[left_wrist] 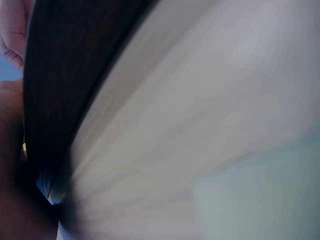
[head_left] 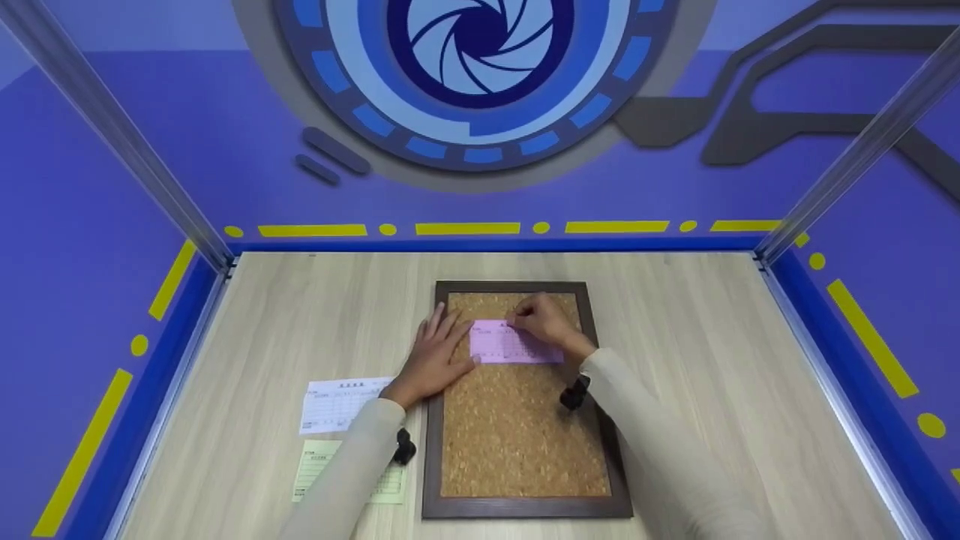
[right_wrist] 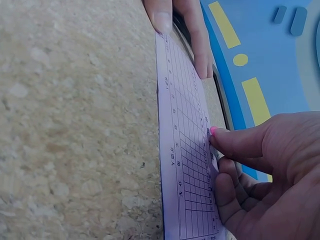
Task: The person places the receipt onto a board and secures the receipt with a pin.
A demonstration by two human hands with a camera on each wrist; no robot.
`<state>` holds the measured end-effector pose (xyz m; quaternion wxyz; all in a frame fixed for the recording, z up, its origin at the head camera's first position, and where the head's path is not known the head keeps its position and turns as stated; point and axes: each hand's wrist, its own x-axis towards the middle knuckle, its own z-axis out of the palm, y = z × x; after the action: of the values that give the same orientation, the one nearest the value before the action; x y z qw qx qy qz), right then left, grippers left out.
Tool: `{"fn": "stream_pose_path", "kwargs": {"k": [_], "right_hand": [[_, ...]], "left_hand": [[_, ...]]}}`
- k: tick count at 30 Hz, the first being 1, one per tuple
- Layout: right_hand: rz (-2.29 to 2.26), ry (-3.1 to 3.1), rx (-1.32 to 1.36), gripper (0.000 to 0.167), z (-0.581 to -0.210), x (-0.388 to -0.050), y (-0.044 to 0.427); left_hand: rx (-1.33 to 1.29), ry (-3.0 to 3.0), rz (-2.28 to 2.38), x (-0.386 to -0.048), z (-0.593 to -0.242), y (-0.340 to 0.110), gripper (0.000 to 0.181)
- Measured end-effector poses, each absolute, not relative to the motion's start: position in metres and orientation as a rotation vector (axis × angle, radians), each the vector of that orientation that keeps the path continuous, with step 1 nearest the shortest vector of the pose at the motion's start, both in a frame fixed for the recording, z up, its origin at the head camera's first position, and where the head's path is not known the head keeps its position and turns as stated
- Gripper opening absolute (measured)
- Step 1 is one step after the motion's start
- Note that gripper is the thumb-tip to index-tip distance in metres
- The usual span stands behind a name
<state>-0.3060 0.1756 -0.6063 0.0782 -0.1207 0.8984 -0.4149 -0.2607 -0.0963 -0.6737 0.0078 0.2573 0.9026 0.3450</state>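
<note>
A flat board of speckled tan cork (head_left: 525, 435) with a dark brown frame (head_left: 433, 450) lies on the pale, wood-look tabletop (head_left: 690, 330). A small pink sheet of paper (head_left: 491, 345), shaped like a long box and printed with dark lines and tiny letters, lies across the upper part of the cork.

The person's left hand (head_left: 435, 356) rests on the left side of the board. Its fingers are spread wide. The thumb touches the paper's bottom left corner, and another finger reaches near the top left corner.

The person's right hand (head_left: 546, 319) is at the top edge of the paper, right of its middle. Its fingers are held close together. The right wrist view shows the thumb and a finger pinching a tiny bright pink pin (right_wrist: 213, 130) at that edge. The pin's point is hidden, so I cannot tell if it is in the cork.

To the left of the board, a white printed sheet of paper (head_left: 334, 409) lies on the tabletop, partly covered by the left wrist. Just below it is a pale green lined sheet of paper (head_left: 315, 469), partly hidden by the left cream sleeve (head_left: 352, 457). The right arm has a cream sleeve (head_left: 652, 442) too. Behind the tabletop stands a purple-blue wall (head_left: 187, 135) with yellow bars and dots (head_left: 467, 228).
</note>
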Motion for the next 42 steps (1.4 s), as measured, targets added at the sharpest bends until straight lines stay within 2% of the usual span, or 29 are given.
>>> {"fn": "stream_pose_path", "kwargs": {"k": [8, 13, 16, 32, 42], "right_hand": [[-1.219, 2.678, -0.284, 0.009, -0.605, -0.309, 0.174], [-1.217, 2.674, -0.212, 0.028, -0.606, -0.312, 0.172], [-1.228, 2.654, -0.155, 0.034, -0.607, -0.314, 0.170], [-1.175, 2.639, 0.029, 0.039, -0.600, -0.318, 0.163], [-1.136, 2.649, 0.014, 0.041, -0.599, -0.321, 0.162]], "left_hand": [[0.814, 2.832, 1.065, -0.260, -0.673, -0.097, 0.080], [0.813, 2.839, 1.028, -0.256, -0.663, -0.095, 0.077], [0.802, 2.843, 1.002, -0.253, -0.656, -0.094, 0.075], [0.804, 2.856, 0.971, -0.253, -0.653, -0.093, 0.073], [0.802, 2.853, 0.955, -0.254, -0.655, -0.093, 0.074]]}}
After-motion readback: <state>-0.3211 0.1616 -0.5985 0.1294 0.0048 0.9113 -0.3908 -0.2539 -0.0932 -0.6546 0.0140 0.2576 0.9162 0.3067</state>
